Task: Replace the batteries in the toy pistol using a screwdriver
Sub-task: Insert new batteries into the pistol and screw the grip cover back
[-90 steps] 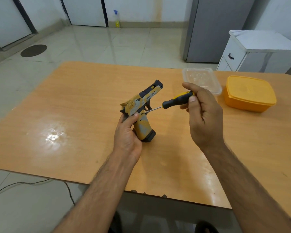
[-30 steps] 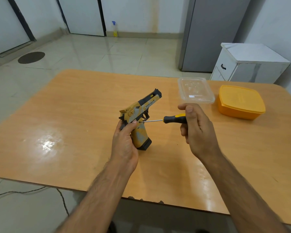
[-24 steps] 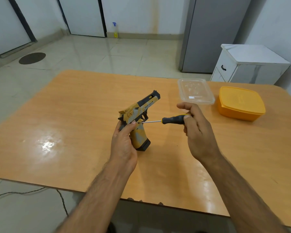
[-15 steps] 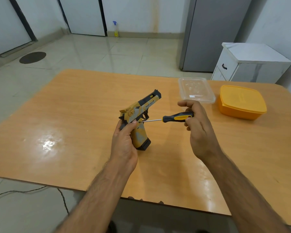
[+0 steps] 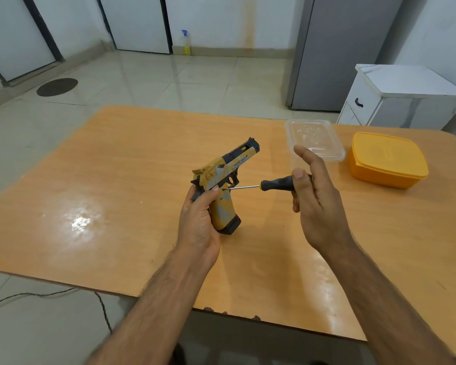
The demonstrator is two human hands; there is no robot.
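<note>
A yellow and grey toy pistol (image 5: 223, 180) stands on its black grip base on the wooden table (image 5: 116, 193), muzzle pointing up and away. My left hand (image 5: 199, 219) grips the back of its handle. My right hand (image 5: 313, 196) pinches the black and yellow handle of a screwdriver (image 5: 271, 184) between thumb and fingers, with the index finger raised. The metal shaft lies level and its tip touches the side of the pistol just above the grip.
A clear plastic lid (image 5: 313, 138) and an orange lidded box (image 5: 387, 159) sit at the back right of the table. Beyond the table stand a white cabinet (image 5: 406, 98) and a grey fridge (image 5: 337, 48). A cable (image 5: 63, 296) lies on the floor.
My right hand has rolled the screwdriver handle between its fingers and lifted its index finger. The tip stays on the pistol. My left hand and the pistol have hardly moved.
</note>
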